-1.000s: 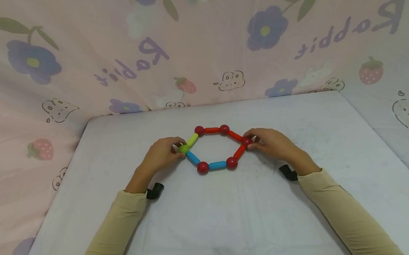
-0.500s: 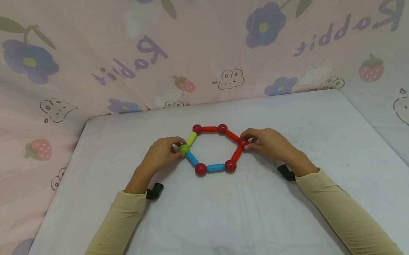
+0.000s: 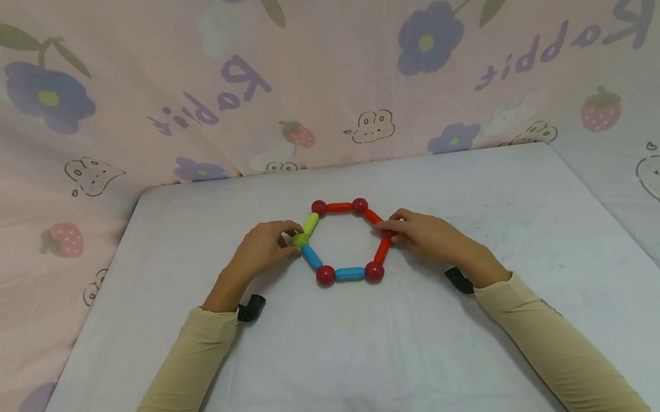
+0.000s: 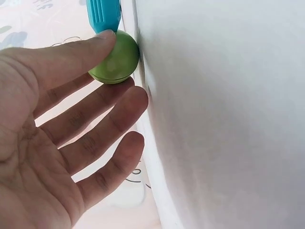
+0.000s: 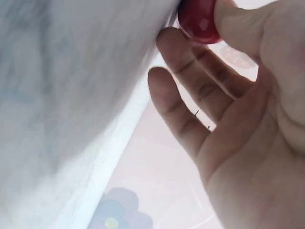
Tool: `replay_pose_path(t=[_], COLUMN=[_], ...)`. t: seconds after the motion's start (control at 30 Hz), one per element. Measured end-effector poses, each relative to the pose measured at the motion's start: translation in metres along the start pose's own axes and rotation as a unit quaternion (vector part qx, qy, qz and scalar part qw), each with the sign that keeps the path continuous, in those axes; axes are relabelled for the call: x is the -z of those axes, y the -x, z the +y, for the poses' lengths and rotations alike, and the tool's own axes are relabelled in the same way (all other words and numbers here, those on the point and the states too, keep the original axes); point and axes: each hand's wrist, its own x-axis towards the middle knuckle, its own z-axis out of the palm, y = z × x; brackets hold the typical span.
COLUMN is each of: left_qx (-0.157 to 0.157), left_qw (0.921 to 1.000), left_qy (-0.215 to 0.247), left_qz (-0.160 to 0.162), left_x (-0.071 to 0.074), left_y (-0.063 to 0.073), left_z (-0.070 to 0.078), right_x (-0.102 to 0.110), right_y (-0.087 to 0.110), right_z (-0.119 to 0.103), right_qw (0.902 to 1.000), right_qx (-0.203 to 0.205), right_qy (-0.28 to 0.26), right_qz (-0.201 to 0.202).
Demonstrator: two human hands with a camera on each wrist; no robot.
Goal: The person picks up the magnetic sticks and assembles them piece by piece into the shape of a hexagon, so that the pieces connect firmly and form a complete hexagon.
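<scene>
A six-sided ring of toy rods and balls lies flat on the table in the head view. It has red rods (image 3: 340, 207), blue rods (image 3: 350, 274), a yellow-green rod (image 3: 311, 223) and several red balls (image 3: 326, 275). At its left corner my left hand (image 3: 262, 246) pinches the green ball (image 4: 116, 59), thumb on one side, the other fingers spread. My right hand (image 3: 434, 235) holds the right-corner red ball (image 5: 200, 21) with its thumb against it. The right index finger stretches over that corner toward the upper-right red rod (image 3: 372, 217), partly hiding the ball.
The white-covered table (image 3: 323, 353) runs up to a patterned curtain (image 3: 324, 95) at the back and sides. A black wrist mount (image 3: 251, 308) shows by the left wrist, another black mount (image 3: 459, 280) by the right.
My right hand has moved left, pushing the right corner inward, so the ring has become narrower and taller. Its index finger now reaches over the corner. The left hand has hardly moved.
</scene>
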Motion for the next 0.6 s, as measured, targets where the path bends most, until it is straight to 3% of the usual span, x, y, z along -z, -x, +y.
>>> replay_pose_path(t=[0.37,0.6], left_qx=[-0.026,-0.044], left_qw=[0.9993,0.9982], left_qy=[-0.019,-0.030], left_qz=[-0.019,-0.026], left_x=[-0.0001,-0.0008], left_y=[0.0003,0.0005], left_z=[0.0049,0.0043], right_x=[0.0020,0.0043], right_y=[-0.0017,-0.0005], right_z=[-0.0008,0.0024], right_qw=[0.9997,0.9999], right_qx=[0.005,-0.008], right_qy=[0.023,0.010], right_qz=[0.000,-0.008])
